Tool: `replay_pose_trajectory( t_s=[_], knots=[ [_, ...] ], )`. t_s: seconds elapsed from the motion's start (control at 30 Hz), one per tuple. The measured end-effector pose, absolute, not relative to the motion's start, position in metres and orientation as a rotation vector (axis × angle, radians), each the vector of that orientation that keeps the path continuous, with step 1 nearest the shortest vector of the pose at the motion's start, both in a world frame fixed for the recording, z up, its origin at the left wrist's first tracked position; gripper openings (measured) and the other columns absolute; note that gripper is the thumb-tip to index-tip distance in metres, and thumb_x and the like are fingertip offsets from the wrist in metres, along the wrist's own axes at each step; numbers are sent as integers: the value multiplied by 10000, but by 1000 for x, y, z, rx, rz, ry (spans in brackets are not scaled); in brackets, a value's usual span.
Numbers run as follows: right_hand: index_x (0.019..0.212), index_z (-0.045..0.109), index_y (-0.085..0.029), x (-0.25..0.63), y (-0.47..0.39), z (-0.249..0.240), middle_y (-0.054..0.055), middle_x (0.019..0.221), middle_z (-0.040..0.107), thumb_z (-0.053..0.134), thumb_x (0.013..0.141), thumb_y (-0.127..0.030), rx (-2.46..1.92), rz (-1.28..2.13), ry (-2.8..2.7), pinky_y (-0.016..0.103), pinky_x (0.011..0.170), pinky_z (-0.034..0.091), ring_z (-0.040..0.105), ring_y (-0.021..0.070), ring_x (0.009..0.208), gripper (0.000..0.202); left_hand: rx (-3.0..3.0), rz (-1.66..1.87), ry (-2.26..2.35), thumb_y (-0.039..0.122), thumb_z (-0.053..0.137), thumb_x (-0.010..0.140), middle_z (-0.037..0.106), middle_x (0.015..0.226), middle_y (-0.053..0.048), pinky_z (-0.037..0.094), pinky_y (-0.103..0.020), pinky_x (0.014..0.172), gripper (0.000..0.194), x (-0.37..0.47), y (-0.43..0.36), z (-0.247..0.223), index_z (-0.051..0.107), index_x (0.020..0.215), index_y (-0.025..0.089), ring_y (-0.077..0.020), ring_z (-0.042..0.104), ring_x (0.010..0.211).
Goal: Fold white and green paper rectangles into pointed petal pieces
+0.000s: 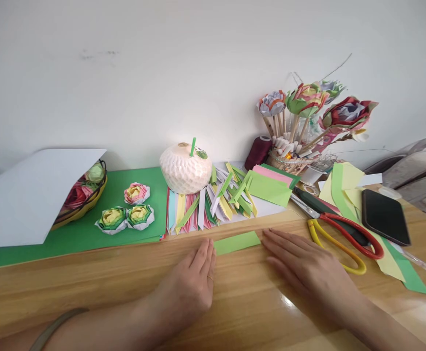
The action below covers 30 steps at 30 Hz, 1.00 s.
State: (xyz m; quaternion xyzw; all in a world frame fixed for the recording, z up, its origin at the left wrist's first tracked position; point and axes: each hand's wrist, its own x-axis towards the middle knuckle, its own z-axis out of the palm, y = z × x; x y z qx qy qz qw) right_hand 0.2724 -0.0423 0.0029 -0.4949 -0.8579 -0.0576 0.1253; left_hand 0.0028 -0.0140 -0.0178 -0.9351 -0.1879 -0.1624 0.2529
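A light green paper strip [237,243] lies flat on the wooden table between my two hands. My left hand [193,275] rests at the strip's left end, its fingers stretched out side by side with the fingertips against the paper; its thumb is hidden. Palm down on the table, my right hand [304,268] lies flat with fingers extended, the fingertips by the strip's right end. Just behind the strip is a pile of folded paper pieces [220,195] in green, white, yellow and pink. Red-and-yellow-handled scissors [344,229] lie beside my right hand.
Three paper flowers [137,193] sit on green sheets [88,246]. White paper [37,195] partly covers a basket [101,192]. A white textured ornament [185,168], maroon thread spool [259,153], stemmed paper flowers [308,100], stacked coloured paper [271,189] and a phone [385,217] stand or lie around.
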Motion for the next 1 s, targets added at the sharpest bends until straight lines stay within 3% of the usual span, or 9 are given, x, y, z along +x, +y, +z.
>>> replay_pose_trajectory(
  t_s=[0.2,0.33,0.4,0.47,0.6,0.77,0.9,1.0],
  knots=[
    [1218,536,-177,251,-21,7,123,1144,622,591,842,-289,-1560,154,-2358,427,844,529,601,265,1041,396,-2552,-510,-538,67,396,833,678,1044,-224,493,-366,805,322,3,-14,-23,654,997,-33,-310,647,1001],
    [977,608,-188,241,-8,14,54,916,616,612,766,-136,-1613,447,-2400,353,748,524,615,214,865,217,-2548,-595,-608,67,361,887,674,1081,-192,496,-363,793,318,2,-10,-17,654,999,17,-289,637,1014],
    [850,598,-191,241,-2,19,38,894,606,602,752,-111,-1584,525,-2406,312,717,506,608,192,825,127,-2559,-570,-685,109,370,918,615,1206,-180,504,-368,788,310,3,-7,-11,629,1073,40,-304,592,1086],
    [823,587,-190,240,3,23,30,881,620,594,756,-116,-1529,567,-2416,279,682,487,607,176,786,100,-2557,-602,-724,92,370,913,634,1156,-181,513,-382,783,331,3,-5,-5,573,1167,31,-279,616,1015],
    [914,604,-195,232,7,24,12,790,657,499,807,-102,-1443,566,-2444,248,616,460,612,156,682,176,-2634,-892,-853,153,388,934,673,801,-99,529,-323,625,318,5,-2,0,533,1187,24,-197,621,705],
    [1221,499,-201,226,-2,6,70,1034,676,481,865,-145,-1210,565,-2459,293,747,488,647,194,891,360,-2661,-966,-810,120,435,921,582,594,-9,466,-271,513,208,5,3,-4,632,989,110,-162,521,552],
    [1360,349,-189,230,-12,2,111,1156,625,508,907,-303,-949,552,-2555,303,750,476,621,207,956,493,-2737,-1100,-746,123,416,945,654,717,-33,491,-268,615,251,5,6,-8,650,856,134,-160,572,677],
    [1233,483,-157,229,-14,10,93,944,661,421,926,-466,-762,458,-2625,308,598,414,603,201,745,440,-2757,-1165,-714,125,399,958,689,811,-40,507,-288,747,277,5,7,-9,649,838,137,-172,604,831]
  ],
)
